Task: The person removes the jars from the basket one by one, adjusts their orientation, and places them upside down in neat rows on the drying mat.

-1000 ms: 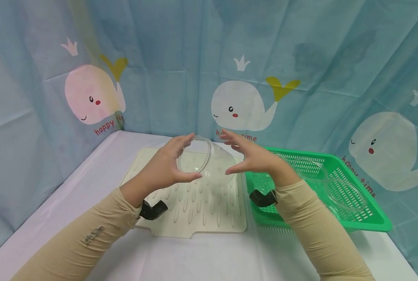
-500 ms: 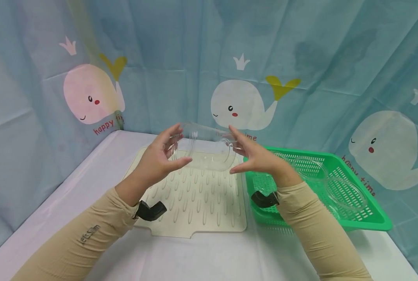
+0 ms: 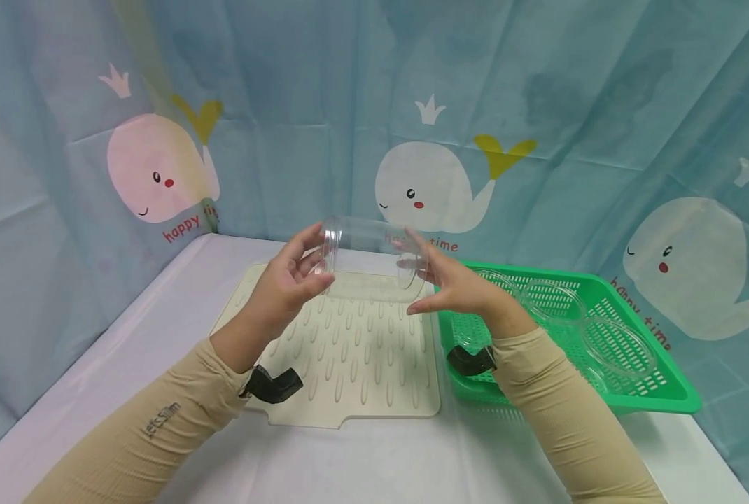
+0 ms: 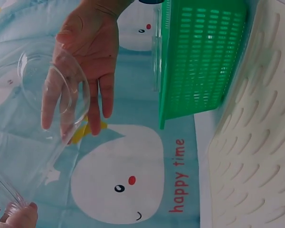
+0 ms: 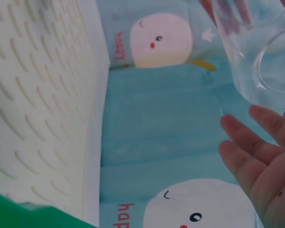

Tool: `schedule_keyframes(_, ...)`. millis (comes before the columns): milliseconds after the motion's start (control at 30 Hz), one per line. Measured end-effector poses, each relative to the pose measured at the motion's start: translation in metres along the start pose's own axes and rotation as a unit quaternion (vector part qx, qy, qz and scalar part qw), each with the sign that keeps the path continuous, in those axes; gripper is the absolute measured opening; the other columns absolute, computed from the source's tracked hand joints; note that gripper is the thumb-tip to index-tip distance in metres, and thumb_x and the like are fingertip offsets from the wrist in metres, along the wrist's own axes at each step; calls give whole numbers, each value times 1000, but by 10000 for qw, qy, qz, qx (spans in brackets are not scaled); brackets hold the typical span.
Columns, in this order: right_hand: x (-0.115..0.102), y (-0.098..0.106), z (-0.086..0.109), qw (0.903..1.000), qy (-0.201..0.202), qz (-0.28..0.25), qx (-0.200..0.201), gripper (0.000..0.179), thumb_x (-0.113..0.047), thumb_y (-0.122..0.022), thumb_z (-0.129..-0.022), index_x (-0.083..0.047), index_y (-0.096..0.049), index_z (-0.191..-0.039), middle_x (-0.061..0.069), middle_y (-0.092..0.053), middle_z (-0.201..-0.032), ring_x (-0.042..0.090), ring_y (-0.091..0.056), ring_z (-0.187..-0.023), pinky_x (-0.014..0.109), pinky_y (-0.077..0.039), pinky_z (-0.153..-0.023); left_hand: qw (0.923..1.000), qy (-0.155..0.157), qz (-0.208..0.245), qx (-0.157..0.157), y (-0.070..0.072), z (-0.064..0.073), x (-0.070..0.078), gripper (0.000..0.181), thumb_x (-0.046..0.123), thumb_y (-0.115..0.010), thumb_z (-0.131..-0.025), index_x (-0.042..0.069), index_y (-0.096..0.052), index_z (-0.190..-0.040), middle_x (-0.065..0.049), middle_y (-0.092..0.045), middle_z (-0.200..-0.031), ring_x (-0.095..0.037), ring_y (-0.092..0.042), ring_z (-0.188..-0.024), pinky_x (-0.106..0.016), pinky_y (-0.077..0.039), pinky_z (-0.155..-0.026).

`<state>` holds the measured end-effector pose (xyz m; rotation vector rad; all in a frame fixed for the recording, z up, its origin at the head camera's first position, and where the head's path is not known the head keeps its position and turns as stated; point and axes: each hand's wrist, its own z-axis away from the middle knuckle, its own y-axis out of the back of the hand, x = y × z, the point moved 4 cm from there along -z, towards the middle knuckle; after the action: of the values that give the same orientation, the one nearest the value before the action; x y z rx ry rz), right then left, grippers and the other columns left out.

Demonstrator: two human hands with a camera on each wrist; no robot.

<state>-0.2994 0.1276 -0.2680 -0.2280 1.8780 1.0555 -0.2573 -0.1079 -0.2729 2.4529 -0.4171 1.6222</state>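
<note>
A clear plastic jar (image 3: 371,255) lies on its side in the air above the ridged cream drying mat (image 3: 362,364). Its rim end points left, its round base right. My left hand (image 3: 284,283) grips the rim end, thumb at the near side and fingers behind; the left wrist view catches only its fingertips (image 4: 23,217). At the base end is my right hand (image 3: 453,280), with fingers spread and mostly straight. In the right wrist view these fingers (image 5: 244,164) are beside or just under the jar's base (image 5: 275,71); whether they touch it I cannot tell.
A green slotted basket (image 3: 654,404) stands right of the mat, partly behind my right forearm. Several clear round-rimmed containers (image 3: 620,348) lie in it. White cloth (image 3: 374,465) covers the table, and a blue whale-print curtain (image 3: 299,168) hangs behind and at the sides.
The jar has turned from its opening facing toward me to lying sideways, and has risen a little. My left hand has moved slightly up and left with the rim.
</note>
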Motion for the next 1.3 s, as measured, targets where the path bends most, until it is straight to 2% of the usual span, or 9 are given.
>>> schedule_keyframes(67, 0, 0, -1, 10000, 23, 40, 54, 112, -7, -77, -72, -26, 4, -147, 2, -20, -150, 22, -33, -132, 41, -21, -109, 9998, 31, 193, -30, -1, 0, -3, 76, 3, -57, -83, 7, -14, -146, -12, -20, -145, -24, -25, -135, -17, -41, -92)
schedule_keyframes(167, 0, 1, -1, 9999, 71, 90, 116, 110, -8, -77, -73, -30, 2, -147, 1, -22, -149, 23, -35, -131, 43, -21, -109, 9994, 61, 341, -83, -2, 0, -6, 77, 6, -57, -84, 6, -12, -146, -12, -19, -145, -24, -24, -136, -18, -39, -94)
schedule_keyframes(333, -1, 1, -1, 9997, 176, -54, 144, 110, -5, -77, -72, -27, 0, -147, 4, -22, -148, 26, -35, -131, 44, -21, -109, 9994, 183, 210, -207, -2, 2, -11, 80, 18, -61, -85, 7, -10, -146, -11, -18, -148, -24, -25, -136, -36, -29, -105)
schedule_keyframes(500, -1, 2, 2, 9991, 78, -381, 196, 108, -3, -76, -72, -24, -2, -148, 1, -15, -151, 23, -32, -133, 39, -21, -110, 9984, 370, 131, -418, -2, 4, -18, 87, 33, -63, -85, 5, -8, -145, -14, -16, -150, -29, -24, -136, -51, -20, -107)
schedule_keyframes(700, -4, 1, 3, 9980, 203, -552, 240, 106, -4, -75, -73, -22, -2, -148, -1, -10, -153, 21, -29, -134, 40, -19, -110, 9971, 361, 239, -620, -1, 5, -24, 86, 38, -62, -85, 3, -11, -144, -13, -18, -149, -32, -21, -136, -53, -18, -107)
schedule_keyframes(1000, -9, 2, 3, 9938, 690, -801, 348, 106, -14, -78, -73, -11, -3, -148, 11, -22, -147, 32, -29, -133, 44, -22, -109, 9957, 450, 436, -689, -2, 5, -27, 75, 19, -54, -86, 6, -10, -145, -15, -19, -148, -34, -23, -135, -51, -19, -108)
schedule_keyframes(1133, -11, 2, 3, 9915, 946, -806, 394, 104, -11, -77, -73, -10, -5, -148, 16, -25, -144, 33, -31, -131, 46, -24, -107, 9955, 408, 376, -764, -1, 5, -26, 78, 24, -57, -87, 7, -9, -146, -16, -19, -148, -34, -22, -135, -51, -18, -108)
schedule_keyframes(1300, -11, 2, 4, 9896, 1136, -770, 440, 102, -11, -78, -72, -9, -8, -147, 20, -26, -142, 31, -33, -129, 40, -27, -107, 9954, 379, -3, -881, 2, 5, -26, 85, 38, -61, -86, 9, -9, -147, -17, -18, -149, -34, -20, -136, -54, -18, -107)
